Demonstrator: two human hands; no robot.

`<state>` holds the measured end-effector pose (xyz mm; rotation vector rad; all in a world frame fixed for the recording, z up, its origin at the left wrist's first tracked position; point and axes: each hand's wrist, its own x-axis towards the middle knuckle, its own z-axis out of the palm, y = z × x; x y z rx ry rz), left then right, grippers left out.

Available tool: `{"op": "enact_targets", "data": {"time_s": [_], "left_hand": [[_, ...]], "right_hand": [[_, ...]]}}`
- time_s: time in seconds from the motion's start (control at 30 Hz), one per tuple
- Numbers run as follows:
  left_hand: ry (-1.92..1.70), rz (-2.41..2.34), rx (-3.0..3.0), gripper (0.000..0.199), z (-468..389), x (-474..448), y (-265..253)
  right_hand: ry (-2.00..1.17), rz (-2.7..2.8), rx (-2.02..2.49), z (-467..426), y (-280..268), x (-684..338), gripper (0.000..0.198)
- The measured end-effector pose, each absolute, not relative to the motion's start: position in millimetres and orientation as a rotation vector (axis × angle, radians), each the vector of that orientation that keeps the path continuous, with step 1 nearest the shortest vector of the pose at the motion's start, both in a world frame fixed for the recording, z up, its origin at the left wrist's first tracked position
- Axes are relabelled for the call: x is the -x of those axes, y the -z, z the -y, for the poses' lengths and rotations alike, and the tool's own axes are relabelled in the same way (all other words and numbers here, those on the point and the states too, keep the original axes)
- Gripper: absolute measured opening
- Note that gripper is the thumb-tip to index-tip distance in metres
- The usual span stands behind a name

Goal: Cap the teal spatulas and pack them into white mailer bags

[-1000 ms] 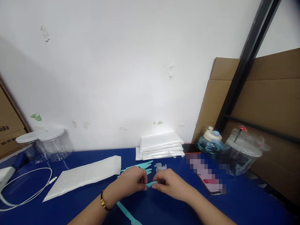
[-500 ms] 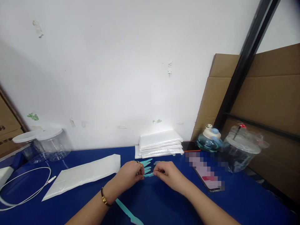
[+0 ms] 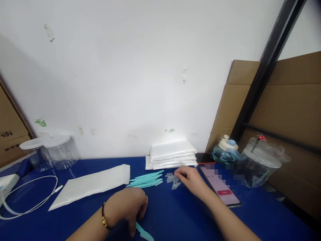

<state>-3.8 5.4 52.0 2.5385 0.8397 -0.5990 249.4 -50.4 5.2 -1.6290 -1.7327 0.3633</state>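
Note:
My left hand (image 3: 130, 207) reaches down over a single teal eyebrow razor (image 3: 144, 233) at the near edge of view; thumb and fingers are apart on either side of its handle, which is partly hidden. Pinched fingertips of my right hand (image 3: 189, 179) are at a small cluster of clear plastic blade caps (image 3: 173, 179), seemingly on one of them. Between the hands, a little farther back, several teal eyebrow razors (image 3: 146, 179) lie side by side in a loose pile.
A flat white packet (image 3: 92, 185) lies left, near a white cable (image 3: 54, 192) and clear lidded jars (image 3: 61, 155). White packets (image 3: 173, 155) are stacked by the wall. At right are a phone (image 3: 220, 187), a teal kettle-shaped bottle (image 3: 224, 152) and a bagged cup (image 3: 262, 164).
My hands have separated. The left let go of a razor at the pile and came nearer to the single razor. The right moved slightly right and back to the caps.

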Motion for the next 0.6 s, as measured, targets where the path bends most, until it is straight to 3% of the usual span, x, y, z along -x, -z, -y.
{"op": "enact_targets", "data": {"time_s": [0.1,0.33,0.6], "left_hand": [[0.630,-0.911,-2.579,0.021,3,3,-52],[0.149,-0.933,-2.489,0.015,-5,-5,-46],[-0.020,-0.937,-2.431,0.011,-22,1,-36]], "right_hand": [[-0.468,1.818,1.580,60,-13,-241,0.021],[-0.875,1.979,1.431,74,-12,-209,0.022],[-0.697,1.811,1.490,61,-10,-242,0.020]]}}
